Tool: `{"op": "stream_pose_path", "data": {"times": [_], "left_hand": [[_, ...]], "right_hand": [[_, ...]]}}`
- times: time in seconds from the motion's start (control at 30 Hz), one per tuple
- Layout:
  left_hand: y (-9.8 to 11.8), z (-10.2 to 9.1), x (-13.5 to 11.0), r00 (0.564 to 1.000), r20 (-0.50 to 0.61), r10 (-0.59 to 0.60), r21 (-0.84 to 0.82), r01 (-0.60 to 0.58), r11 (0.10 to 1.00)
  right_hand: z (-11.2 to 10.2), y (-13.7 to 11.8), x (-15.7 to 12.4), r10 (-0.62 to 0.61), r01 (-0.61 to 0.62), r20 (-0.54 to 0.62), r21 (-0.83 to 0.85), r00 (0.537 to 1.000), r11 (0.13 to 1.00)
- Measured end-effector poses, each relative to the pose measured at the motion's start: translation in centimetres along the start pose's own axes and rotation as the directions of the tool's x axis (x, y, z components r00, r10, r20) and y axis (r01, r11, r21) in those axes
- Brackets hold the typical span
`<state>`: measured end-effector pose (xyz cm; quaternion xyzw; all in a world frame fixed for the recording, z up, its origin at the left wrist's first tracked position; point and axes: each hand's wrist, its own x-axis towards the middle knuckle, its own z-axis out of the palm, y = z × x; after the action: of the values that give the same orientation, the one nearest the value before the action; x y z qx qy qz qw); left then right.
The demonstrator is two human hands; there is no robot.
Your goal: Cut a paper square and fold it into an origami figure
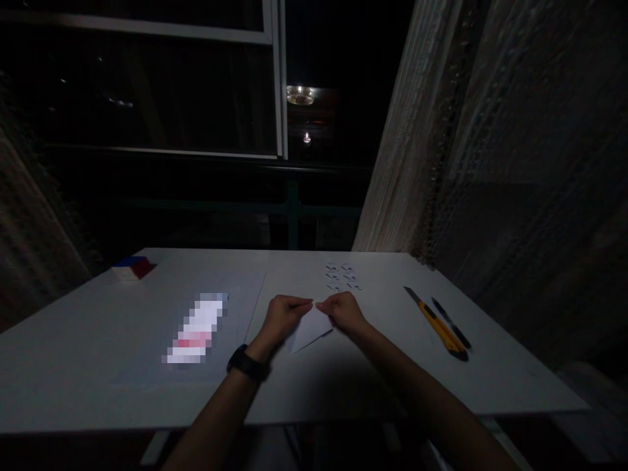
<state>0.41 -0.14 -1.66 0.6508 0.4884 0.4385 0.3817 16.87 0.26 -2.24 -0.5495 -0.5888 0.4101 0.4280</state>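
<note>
As the left hand [285,315] and right hand [346,311] both pinch the far end of a white paper [310,330] over the table [294,271], the step in hand looks like folding, and the next move seems to call for well-aligned edges.

Cube [131,267]: blue, white and red faces are shown
Utility knife [436,323]: laid beside a pen [451,322], blade exposed
Right-hand curtain [407,131]: hung beside the window [280,98]

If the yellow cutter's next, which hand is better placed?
Right hand, probably: the yellow cutter lies to its right, nearer than to the left hand. Both hands are on the white paper, so it'd likely have to let go first.
</note>
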Motion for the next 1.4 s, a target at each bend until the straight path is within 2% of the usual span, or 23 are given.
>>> {"op": "stream_pose_path", "data": {"times": [0.2,0.27,0.37,0.43,0.5,0.6,0.7,0.83,0.93,1.1,1.2,1.27,1.33,1.4], "left_hand": [[0.0,-0.4,0.2,0.999,-0.031,-0.014,-0.003,0.014,1.000],[0.1,-0.6,0.2,0.999,-0.010,-0.051,-0.019,0.051,0.999],[0.5,-0.8,-0.1,0.986,0.119,-0.116,-0.083,0.126,0.989],[0.6,-0.7,-0.3,0.969,0.228,-0.096,-0.118,0.126,0.985],[0.7,-0.5,-0.5,0.965,0.254,-0.066,-0.091,0.092,0.992],[0.6,-0.2,-0.5,0.981,0.190,-0.030,-0.012,0.033,0.999],[0.3,-0.2,-0.2,0.990,0.133,-0.041,0.065,0.032,0.997],[0.2,-0.7,0.0,0.995,0.081,-0.056,0.135,0.045,0.990],[0.4,-0.9,0.0,0.997,0.034,-0.068,0.126,0.063,0.990],[0.6,-0.8,-0.1,0.997,-0.002,-0.073,0.076,0.073,0.994],[0.1,-1.2,0.3,0.997,-0.047,-0.067,0.070,0.071,0.995],[-0.3,-1.6,0.6,0.993,-0.108,-0.054,0.089,0.064,0.994],[-0.6,-1.6,0.8,0.989,-0.142,-0.033,0.107,0.048,0.993],[-0.8,-1.2,0.8,0.990,-0.141,-0.034,0.101,0.048,0.994]], "right_hand": [[-0.1,-0.2,-0.1,-0.042,0.047,0.067,-0.082,0.997,0.995],[-0.3,-0.4,-0.2,-0.027,0.036,0.076,-0.111,0.997,0.993],[-0.7,-0.6,-0.4,-0.008,0.021,0.133,-0.092,0.991,0.996],[-0.7,-0.5,-0.6,-0.016,0.032,0.197,-0.074,0.980,0.997],[-0.5,-0.4,-0.8,-0.037,0.058,0.260,-0.073,0.965,0.996],[0.0,-0.3,-1.0,-0.064,0.087,0.317,-0.059,0.946,0.994],[0.2,-0.4,-1.0,-0.071,0.077,0.355,-0.004,0.932,0.997],[-0.2,-0.5,-1.0,-0.023,-0.010,0.454,0.069,0.891,0.998],[-0.8,-0.6,-0.9,0.034,-0.110,0.531,0.112,0.847,0.988],[-1.3,-0.6,-0.8,0.026,-0.138,0.569,0.154,0.822,0.978],[-1.9,-0.4,-0.5,0.012,-0.126,0.560,0.165,0.828,0.978],[-2.4,-0.3,-0.2,0.006,-0.109,0.530,0.163,0.848,0.981],[-2.7,-0.2,0.3,-0.007,-0.073,0.441,0.164,0.897,0.984],[-2.5,-0.2,0.6,-0.053,0.006,0.282,0.166,0.958,0.986]]}}
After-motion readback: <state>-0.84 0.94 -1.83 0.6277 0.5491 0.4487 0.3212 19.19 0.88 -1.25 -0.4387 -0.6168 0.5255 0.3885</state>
